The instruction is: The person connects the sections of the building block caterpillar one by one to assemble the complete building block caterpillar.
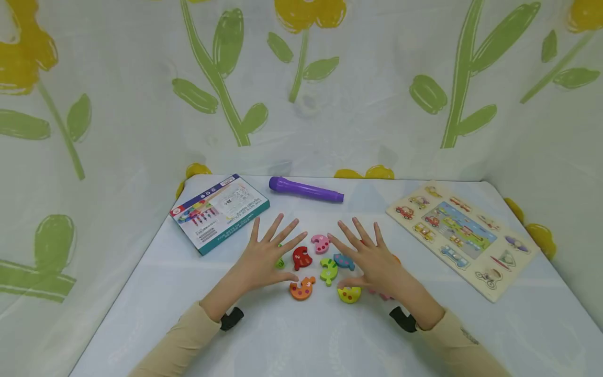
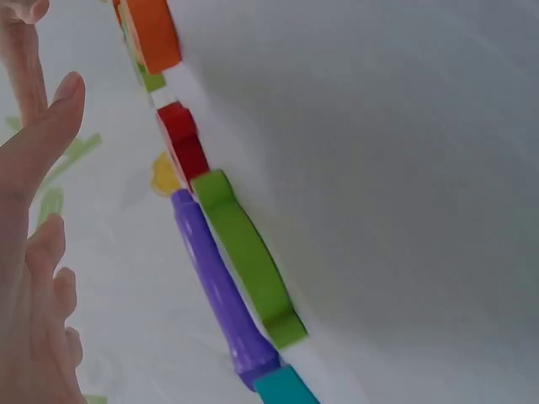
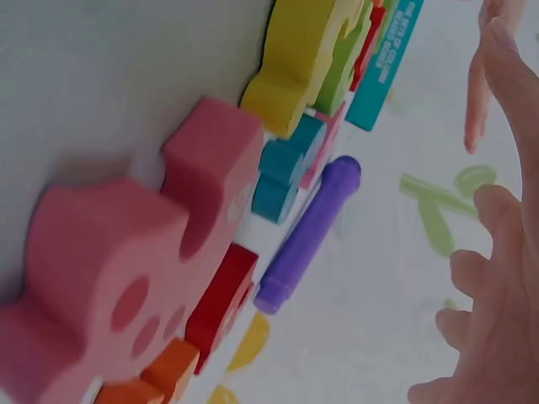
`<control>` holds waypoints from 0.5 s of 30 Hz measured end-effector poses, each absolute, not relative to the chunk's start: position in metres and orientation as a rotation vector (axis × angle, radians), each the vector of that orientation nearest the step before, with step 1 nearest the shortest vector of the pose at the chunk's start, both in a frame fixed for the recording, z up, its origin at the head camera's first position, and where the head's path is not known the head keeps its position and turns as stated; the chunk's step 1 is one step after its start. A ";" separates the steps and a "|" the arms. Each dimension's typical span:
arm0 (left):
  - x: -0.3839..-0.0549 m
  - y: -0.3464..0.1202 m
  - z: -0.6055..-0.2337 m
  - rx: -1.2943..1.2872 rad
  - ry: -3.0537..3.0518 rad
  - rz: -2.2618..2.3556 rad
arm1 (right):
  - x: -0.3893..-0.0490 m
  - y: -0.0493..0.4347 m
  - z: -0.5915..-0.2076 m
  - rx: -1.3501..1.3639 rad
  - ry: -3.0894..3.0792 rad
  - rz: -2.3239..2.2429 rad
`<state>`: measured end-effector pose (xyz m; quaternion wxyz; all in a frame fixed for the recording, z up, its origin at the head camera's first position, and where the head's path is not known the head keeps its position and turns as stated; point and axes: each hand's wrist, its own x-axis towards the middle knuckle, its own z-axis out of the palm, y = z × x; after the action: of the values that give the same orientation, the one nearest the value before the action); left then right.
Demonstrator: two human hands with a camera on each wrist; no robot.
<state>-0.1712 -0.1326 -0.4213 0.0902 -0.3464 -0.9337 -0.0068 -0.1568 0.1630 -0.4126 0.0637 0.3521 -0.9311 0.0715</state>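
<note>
Both hands spread their fingers above a loose group of small painted, animal-shaped pieces in the head view. My left hand [image 1: 264, 262] hovers at the left side of the group, over a green piece [image 1: 280, 263] it partly hides. Close to its thumb lie a red piece [image 1: 301, 257] and an orange piece [image 1: 302, 289]. My right hand [image 1: 377, 262] hovers at the right, its thumb overlapping a yellow piece [image 1: 349, 295]. Between the hands lie a pink piece [image 1: 320, 244], a blue piece [image 1: 344, 261] and a light green piece [image 1: 328, 270]. Another pink piece [image 3: 126, 261] fills the right wrist view's near side.
A flat teal-edged box [image 1: 219, 212] lies at the back left. Behind the pieces rests a purple toy microphone [image 1: 306, 189]. A wooden picture puzzle board [image 1: 464, 235] lies at the right. Flower-patterned cloth [image 1: 358, 104] hangs behind the white table [image 1: 301, 345].
</note>
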 end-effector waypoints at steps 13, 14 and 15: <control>-0.176 -0.181 -0.426 -1.090 -2.915 -0.118 | -0.167 0.133 -0.409 1.209 -2.859 0.275; -0.176 -0.184 -0.426 -1.097 -2.925 -0.137 | -0.168 0.131 -0.409 1.219 -2.858 0.272; -0.176 -0.186 -0.426 -1.099 -2.936 -0.145 | -0.169 0.129 -0.410 1.229 -2.858 0.274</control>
<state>-0.1764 -0.1864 -0.4258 0.0019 -0.3501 -0.9356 -0.0462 -0.1695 0.1294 -0.4097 0.0094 0.3937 -0.9150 0.0876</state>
